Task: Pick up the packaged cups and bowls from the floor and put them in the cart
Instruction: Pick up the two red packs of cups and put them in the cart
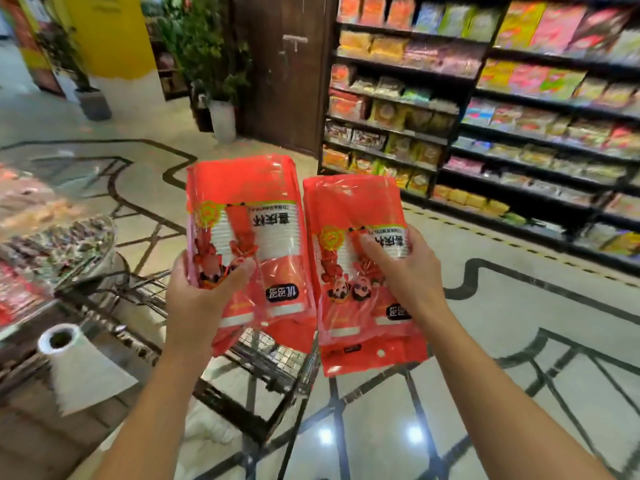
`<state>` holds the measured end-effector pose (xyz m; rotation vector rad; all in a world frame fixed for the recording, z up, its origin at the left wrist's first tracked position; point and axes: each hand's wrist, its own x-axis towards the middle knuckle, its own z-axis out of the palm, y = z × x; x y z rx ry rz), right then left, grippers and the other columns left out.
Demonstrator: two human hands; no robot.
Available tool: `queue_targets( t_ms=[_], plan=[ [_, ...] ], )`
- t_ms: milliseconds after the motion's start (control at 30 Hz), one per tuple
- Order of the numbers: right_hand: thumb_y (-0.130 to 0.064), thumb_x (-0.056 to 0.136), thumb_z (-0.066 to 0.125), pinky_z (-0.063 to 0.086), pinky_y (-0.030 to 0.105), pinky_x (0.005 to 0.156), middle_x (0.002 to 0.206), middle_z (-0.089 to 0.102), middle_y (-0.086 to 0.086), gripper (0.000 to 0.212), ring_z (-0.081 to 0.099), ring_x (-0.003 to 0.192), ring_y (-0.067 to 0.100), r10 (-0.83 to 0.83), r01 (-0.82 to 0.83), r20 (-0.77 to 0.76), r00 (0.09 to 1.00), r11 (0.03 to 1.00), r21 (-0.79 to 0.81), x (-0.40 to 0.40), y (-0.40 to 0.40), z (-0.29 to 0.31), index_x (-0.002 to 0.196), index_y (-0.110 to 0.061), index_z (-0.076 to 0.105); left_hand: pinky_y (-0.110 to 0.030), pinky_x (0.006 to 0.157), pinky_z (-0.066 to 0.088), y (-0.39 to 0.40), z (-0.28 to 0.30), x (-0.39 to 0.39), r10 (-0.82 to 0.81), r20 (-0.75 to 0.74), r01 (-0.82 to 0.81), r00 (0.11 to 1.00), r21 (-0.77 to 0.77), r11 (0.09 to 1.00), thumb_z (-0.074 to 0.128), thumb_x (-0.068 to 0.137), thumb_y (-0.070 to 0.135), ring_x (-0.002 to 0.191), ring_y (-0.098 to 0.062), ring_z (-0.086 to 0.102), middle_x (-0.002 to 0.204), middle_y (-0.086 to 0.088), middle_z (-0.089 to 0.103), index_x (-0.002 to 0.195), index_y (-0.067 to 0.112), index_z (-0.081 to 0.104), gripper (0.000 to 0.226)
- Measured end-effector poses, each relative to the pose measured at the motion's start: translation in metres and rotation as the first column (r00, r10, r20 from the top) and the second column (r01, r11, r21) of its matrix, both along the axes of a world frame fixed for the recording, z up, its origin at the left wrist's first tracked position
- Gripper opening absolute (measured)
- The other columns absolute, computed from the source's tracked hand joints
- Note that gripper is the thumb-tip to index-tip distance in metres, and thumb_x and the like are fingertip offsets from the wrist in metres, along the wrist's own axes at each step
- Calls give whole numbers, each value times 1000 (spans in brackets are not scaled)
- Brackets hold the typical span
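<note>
I hold two red plastic packs of stacked cups upright in front of me. My left hand (199,296) grips the left cup pack (249,202) near its lower half. My right hand (403,271) grips the right cup pack (349,209) around its middle. Both packs hang in the air above the wire shopping cart (277,362), whose basket rim shows below and between my forearms. The cart's inside is mostly hidden behind the packs.
Shelves of snack bags (485,116) line the right side. A display counter with sweets (52,237) and a white cone-shaped holder (79,368) stand at the left. Potted plants (214,81) and a dark door are ahead. Glossy patterned floor (519,306) spreads to the right.
</note>
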<state>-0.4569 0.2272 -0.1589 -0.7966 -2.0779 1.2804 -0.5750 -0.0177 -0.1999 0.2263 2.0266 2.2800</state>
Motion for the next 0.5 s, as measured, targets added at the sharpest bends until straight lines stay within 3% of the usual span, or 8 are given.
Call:
queue_targets(
  t_ms=[100, 200, 300, 400, 500],
  plan=[
    [-56, 83, 78, 51, 15, 63, 95, 72, -17, 50, 68, 75, -11, 54, -52, 43, 998, 998, -33, -58, 41, -15, 123, -30, 63, -52, 93, 60, 36, -19, -40, 33, 82, -34, 996, 19, 999, 99, 57, 49, 105, -23, 76, 115, 3, 78, 132, 30, 59, 87],
    [-56, 80, 82, 62, 33, 80, 100, 75, -14, 54, 73, 84, -3, 119, -115, 67, 991, 991, -69, -106, 72, -38, 124, -32, 63, -56, 97, 58, 60, -43, -69, 140, 160, -144, 977, 18, 989, 98, 46, 56, 105, -21, 76, 114, 3, 78, 122, 33, 62, 87],
    [-58, 77, 84, 61, 46, 89, 103, 77, -11, 55, 75, 92, 8, 208, -197, 103, 973, 974, -112, -154, 94, -66, 123, -37, 63, -54, 104, 54, 78, -65, -90, 224, 209, -224, 952, -23, 974, 97, 43, 66, 113, -21, 72, 123, 2, 75, 133, 28, 58, 105],
    [-57, 75, 85, 60, 47, 92, 106, 77, -12, 50, 75, 96, 8, 311, -291, 150, 939, 947, -138, -205, 110, -100, 119, -43, 64, -48, 106, 52, 92, -93, -109, 299, 269, -289, 916, -75, 954, 94, 42, 66, 116, -17, 69, 126, 4, 72, 141, 26, 53, 114],
    [-58, 75, 86, 60, 49, 91, 105, 78, -11, 43, 76, 95, 12, 409, -383, 217, 886, 911, -154, -255, 125, -138, 112, -45, 67, -51, 110, 48, 107, -125, -123, 355, 361, -327, 862, -138, 935, 94, 44, 69, 119, -18, 66, 129, 4, 69, 146, 25, 48, 120]
  ],
)
